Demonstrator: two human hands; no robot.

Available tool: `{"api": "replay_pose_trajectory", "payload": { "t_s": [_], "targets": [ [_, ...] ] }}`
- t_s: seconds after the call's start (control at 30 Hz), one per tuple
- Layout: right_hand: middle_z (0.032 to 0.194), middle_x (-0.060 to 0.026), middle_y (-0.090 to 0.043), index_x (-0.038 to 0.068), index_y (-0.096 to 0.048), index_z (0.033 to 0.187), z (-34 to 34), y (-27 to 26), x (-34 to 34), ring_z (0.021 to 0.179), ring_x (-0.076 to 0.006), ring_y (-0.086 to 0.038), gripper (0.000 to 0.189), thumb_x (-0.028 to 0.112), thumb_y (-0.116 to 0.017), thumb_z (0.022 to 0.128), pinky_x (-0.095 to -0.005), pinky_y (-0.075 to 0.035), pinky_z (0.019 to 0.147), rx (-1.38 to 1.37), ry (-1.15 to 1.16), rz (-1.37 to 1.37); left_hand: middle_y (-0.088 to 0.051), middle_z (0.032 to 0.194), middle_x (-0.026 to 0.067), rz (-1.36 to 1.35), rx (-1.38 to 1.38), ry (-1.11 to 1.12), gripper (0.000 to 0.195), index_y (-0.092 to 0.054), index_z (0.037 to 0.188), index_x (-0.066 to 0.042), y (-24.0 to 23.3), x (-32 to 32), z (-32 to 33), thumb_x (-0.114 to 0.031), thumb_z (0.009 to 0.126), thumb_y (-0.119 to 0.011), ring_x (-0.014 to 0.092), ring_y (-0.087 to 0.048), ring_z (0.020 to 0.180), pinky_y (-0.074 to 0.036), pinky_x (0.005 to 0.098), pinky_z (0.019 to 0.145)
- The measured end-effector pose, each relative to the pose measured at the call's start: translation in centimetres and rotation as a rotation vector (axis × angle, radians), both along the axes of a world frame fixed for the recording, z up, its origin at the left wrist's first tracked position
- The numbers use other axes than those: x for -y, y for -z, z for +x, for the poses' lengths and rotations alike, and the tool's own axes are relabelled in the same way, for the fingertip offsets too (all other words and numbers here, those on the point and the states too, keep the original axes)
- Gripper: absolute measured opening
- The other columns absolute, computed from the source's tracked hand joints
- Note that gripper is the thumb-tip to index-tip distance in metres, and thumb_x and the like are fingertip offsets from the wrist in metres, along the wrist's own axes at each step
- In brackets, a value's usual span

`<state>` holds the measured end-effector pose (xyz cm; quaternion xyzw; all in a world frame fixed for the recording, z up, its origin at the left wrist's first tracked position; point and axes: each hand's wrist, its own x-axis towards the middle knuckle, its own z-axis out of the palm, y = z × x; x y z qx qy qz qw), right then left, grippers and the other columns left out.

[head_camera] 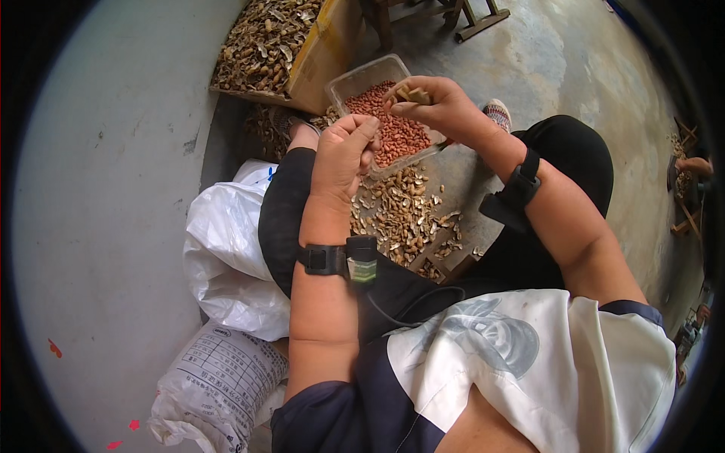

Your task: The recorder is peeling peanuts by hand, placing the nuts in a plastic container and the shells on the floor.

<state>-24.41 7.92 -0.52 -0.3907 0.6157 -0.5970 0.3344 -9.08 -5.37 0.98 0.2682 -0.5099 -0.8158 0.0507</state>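
My right hand [433,105] is curled around several tan peanut shells [414,95]; whether nuts are still inside them, I cannot tell. It is above the far right part of a clear plastic tub [362,72]. Reddish shelled peanuts [399,136] cover much of the tub's bottom. My left hand [348,147] is over the tub's near left side, its fingers curled and the thumb pressed to the index finger. Anything small inside that grip is hidden. Broken peanut shells [405,212] lie heaped on the floor between my legs, just nearer than the tub.
A cardboard box [317,62] full of shells [266,48] stands at the far left. White plastic bags [232,243] and a printed sack [218,385] lie along my left side, by a pale wall [113,198]. Wooden furniture legs [442,14] stand beyond the tub. Another person's foot [694,166] shows far right.
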Motion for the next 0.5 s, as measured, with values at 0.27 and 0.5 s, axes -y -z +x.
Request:
{"api": "replay_pose_trajectory", "payload": {
  "t_s": [0.27,0.5],
  "targets": [
    [0.086,0.0036,-0.062,0.005,-0.065,0.103,0.0,-0.9,-0.2,0.078,-0.0029,-0.054,0.017,0.01,-0.065,0.087,-0.0195,-0.046,0.071,0.064,0.075,0.186,-0.048,0.057,-0.0072,-0.356,0.329,0.699,0.037,-0.067,0.08,-0.005,0.1,-0.1,1.0,-0.039,0.091,-0.057,0.003,-0.041,0.049,-0.028,0.0189,0.044],
    [0.078,0.003,-0.063,0.003,-0.067,0.098,0.0,-0.3,-0.8,0.074,-0.0029,-0.053,0.02,0.015,-0.07,0.083,-0.0215,-0.045,0.068,0.068,-0.197,0.192,-0.059,0.072,0.0053,-0.035,0.197,0.036,0.055,-0.059,0.102,0.001,0.2,1.3,0.0,-0.047,0.099,-0.033,0.011,-0.051,0.054,-0.037,0.0211,0.049]
  ]
}}
